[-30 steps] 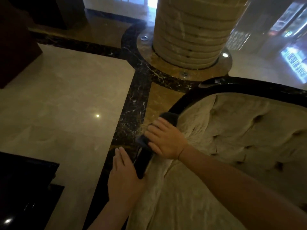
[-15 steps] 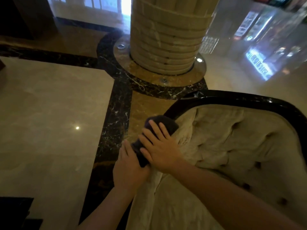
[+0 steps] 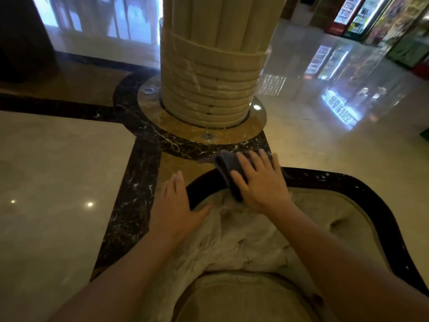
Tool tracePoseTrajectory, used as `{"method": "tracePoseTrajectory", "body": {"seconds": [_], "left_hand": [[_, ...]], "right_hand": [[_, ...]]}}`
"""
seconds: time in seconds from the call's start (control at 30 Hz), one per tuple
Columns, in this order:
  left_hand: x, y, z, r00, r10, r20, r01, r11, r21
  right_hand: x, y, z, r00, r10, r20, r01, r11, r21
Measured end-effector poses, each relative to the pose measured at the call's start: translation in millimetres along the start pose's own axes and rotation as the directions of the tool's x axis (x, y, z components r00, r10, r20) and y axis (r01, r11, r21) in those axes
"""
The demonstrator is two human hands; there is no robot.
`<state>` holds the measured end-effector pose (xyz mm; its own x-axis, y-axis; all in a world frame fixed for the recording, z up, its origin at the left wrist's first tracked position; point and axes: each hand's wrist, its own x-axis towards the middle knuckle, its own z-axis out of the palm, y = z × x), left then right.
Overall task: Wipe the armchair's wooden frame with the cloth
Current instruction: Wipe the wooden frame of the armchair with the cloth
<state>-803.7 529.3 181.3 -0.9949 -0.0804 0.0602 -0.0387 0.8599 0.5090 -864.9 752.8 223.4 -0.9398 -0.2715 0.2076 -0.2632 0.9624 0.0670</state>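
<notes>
Cloth (image 3: pixel 228 169), soft and light I think, lies folded over the top edge of the armchair's dark frame (image 3: pixel 329 177), pressed flat under the spread right hand (image 3: pixel 260 182), while the open left hand (image 3: pixel 177 205) rests flat on the frame's left corner.

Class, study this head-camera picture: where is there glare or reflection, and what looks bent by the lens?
Head view: dim, warm light; the polished floor mirrors bright shop signs, with small light spots at left; the wide lens bows the column and the dark wooden frame; the cloth looks slightly soft.
</notes>
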Motion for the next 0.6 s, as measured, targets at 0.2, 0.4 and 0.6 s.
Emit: {"method": "tracePoseTrajectory", "body": {"seconds": [0.2, 0.4, 0.6], "left_hand": [[43, 50, 1, 0.991, 0.111, 0.077, -0.117, 0.989, 0.088], [55, 60, 3, 0.986, 0.109, 0.126, -0.134, 0.967, 0.217], [72, 111, 13, 0.957, 0.238, 0.167, -0.271, 0.938, 0.217]], "right_hand": [[-25, -24, 13, 0.999, -0.038, -0.005, 0.038, 0.988, 0.151], [-30, 54, 5, 0.938, 0.344, -0.051, -0.325, 0.919, 0.225], [-25, 35, 8, 0.986, 0.151, -0.077, -0.132, 0.968, 0.213]]}}
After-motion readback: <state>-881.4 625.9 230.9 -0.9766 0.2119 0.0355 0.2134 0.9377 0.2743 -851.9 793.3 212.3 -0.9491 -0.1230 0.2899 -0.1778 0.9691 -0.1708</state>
